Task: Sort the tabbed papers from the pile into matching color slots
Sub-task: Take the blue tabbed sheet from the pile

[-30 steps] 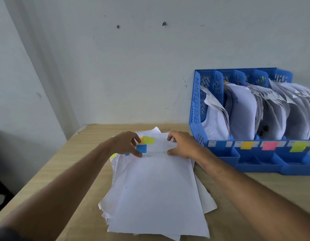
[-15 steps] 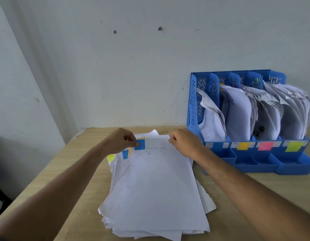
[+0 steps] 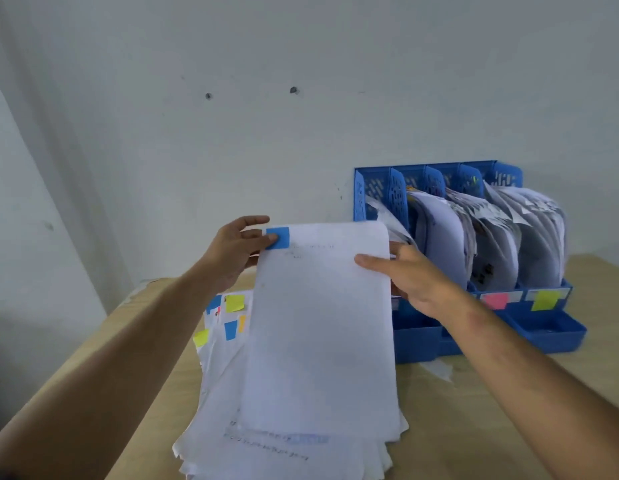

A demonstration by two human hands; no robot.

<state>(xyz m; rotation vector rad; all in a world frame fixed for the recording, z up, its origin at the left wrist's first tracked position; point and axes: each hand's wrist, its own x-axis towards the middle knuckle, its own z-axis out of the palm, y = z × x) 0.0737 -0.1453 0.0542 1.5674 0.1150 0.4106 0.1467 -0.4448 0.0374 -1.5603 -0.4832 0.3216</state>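
A white sheet (image 3: pixel 318 327) with a blue tab (image 3: pixel 278 237) at its top left corner is lifted off the paper pile (image 3: pixel 225 403), its lower edge still over the pile. My left hand (image 3: pixel 237 251) pinches the sheet at the blue tab. My right hand (image 3: pixel 412 275) holds the sheet's right edge, thumb on the front. Behind it stands the blue file rack (image 3: pixel 550 330), its slots full of papers, with a pink label (image 3: pixel 495 300) and a yellow label (image 3: pixel 543 299) showing on the front. The other labels are hidden by the sheet and my right hand.
The pile's top edge shows yellow, blue and orange tabs (image 3: pixel 233 303). The wooden table (image 3: pixel 474 410) ends at the left, near a white wall (image 3: pixel 232 133) that runs behind the rack.
The blue-tabbed sheet has been raised from flat on the pile to upright and moved right toward the rack. Both hands rose with it, uncovering the tabs underneath.
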